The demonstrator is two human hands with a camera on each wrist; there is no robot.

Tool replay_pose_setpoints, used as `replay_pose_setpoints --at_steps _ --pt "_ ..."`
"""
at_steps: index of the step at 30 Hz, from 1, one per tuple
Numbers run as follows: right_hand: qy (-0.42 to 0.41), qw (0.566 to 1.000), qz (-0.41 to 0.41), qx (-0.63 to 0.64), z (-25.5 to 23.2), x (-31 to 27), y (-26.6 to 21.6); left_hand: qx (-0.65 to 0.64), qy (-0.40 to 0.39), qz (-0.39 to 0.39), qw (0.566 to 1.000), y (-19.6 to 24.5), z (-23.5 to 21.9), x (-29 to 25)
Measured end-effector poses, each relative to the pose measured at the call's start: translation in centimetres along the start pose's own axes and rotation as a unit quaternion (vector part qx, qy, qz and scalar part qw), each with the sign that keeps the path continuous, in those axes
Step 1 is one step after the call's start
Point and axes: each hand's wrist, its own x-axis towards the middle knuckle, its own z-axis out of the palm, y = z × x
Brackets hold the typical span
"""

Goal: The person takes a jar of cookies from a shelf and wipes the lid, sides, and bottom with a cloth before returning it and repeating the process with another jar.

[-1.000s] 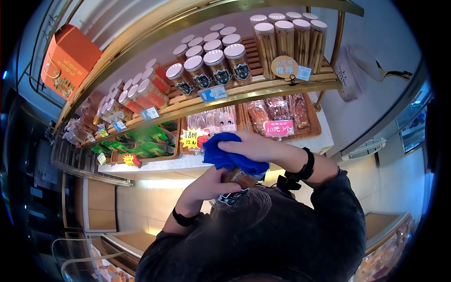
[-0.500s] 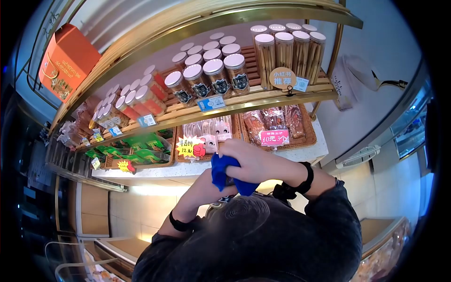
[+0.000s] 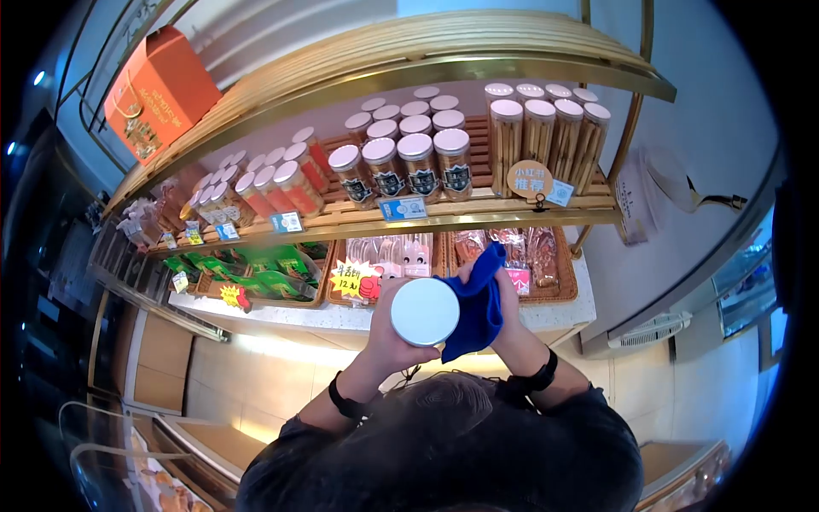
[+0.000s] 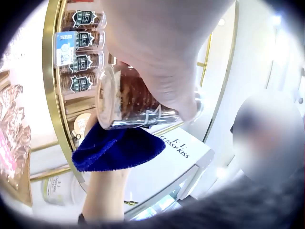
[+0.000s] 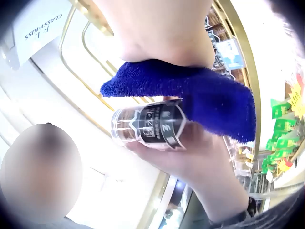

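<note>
My left hand (image 3: 384, 334) grips a clear jar (image 4: 136, 93) of brown biscuits around its side. The round pale lid (image 3: 424, 312) faces up toward the head view and hides most of the jar there. A black label (image 5: 157, 125) shows on the jar in the right wrist view. To the right of the jar, my right hand (image 3: 510, 314) holds a blue cloth (image 3: 474, 309), which hangs in folds beside the lid. In the right wrist view the cloth overlaps one end of the jar, and the right fingers are mostly hidden behind it.
Ahead stands a wooden shelf (image 3: 358, 226) with a brass edge, bearing several lidded jars (image 3: 416, 171) and tall stick-filled jars (image 3: 546, 149). Below, wicker baskets (image 3: 559, 299) of packaged snacks sit on a pale counter (image 3: 299, 316). An orange gift box (image 3: 162, 94) stands upper left.
The cloth has come away from over the jar's top to its right side. The jar has been raised and turned so its lid faces the head view. The hands have moved apart.
</note>
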Motion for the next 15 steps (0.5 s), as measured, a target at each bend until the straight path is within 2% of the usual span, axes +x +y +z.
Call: replay_pose_setpoints --at_steps 1,2,3,4,5,8,9,10,12,13,14,15 --pt "0.021 1.0 0.001 0.016 0.0 -0.1 0.7 0.054 -0.018 0.044 0.997 -0.3 -0.5 0.4" --pt "0.043 0.999 0.0 0.032 -0.1 0.0 1.1 0.057 -0.008 0.049 0.997 -0.2 -0.4 0.7" --pt "0.065 0.993 0.067 0.076 1.7 -0.3 0.8 0.054 -0.012 0.088 0.995 -0.1 0.0 1.0" --pt "0.036 0.994 0.079 0.07 2.0 -0.4 1.0 0.05 -0.018 0.124 0.991 0.0 0.5 1.1" --pt "0.042 0.993 0.08 0.077 2.1 -0.5 1.4 -0.019 -0.012 0.088 0.996 0.0 1.1 0.9" --pt "0.037 0.986 0.057 0.154 0.5 -0.7 2.6 0.021 -0.002 0.09 0.996 0.0 2.1 1.1" --pt "0.039 0.988 0.045 0.141 0.4 -0.8 2.6 0.072 -0.051 0.083 0.993 0.3 1.4 1.4" --pt "0.043 0.99 0.034 0.129 0.3 -1.0 2.7 0.073 -0.049 0.082 0.993 0.4 1.7 1.5" --pt "0.052 0.994 0.023 0.094 0.1 -1.3 2.8 -0.01 0.035 0.133 0.99 1.1 2.4 1.5" --pt "0.058 0.997 0.008 0.057 0.0 -1.4 2.7 0.051 0.025 0.153 0.987 1.9 1.9 1.6" --pt "0.058 0.997 0.007 0.056 -0.7 -1.5 2.9 0.05 0.025 0.154 0.986 2.4 1.5 1.6" --pt "0.068 0.996 -0.058 -0.009 -1.9 -1.5 3.3 0.035 0.025 0.163 0.986 2.8 1.2 1.6"
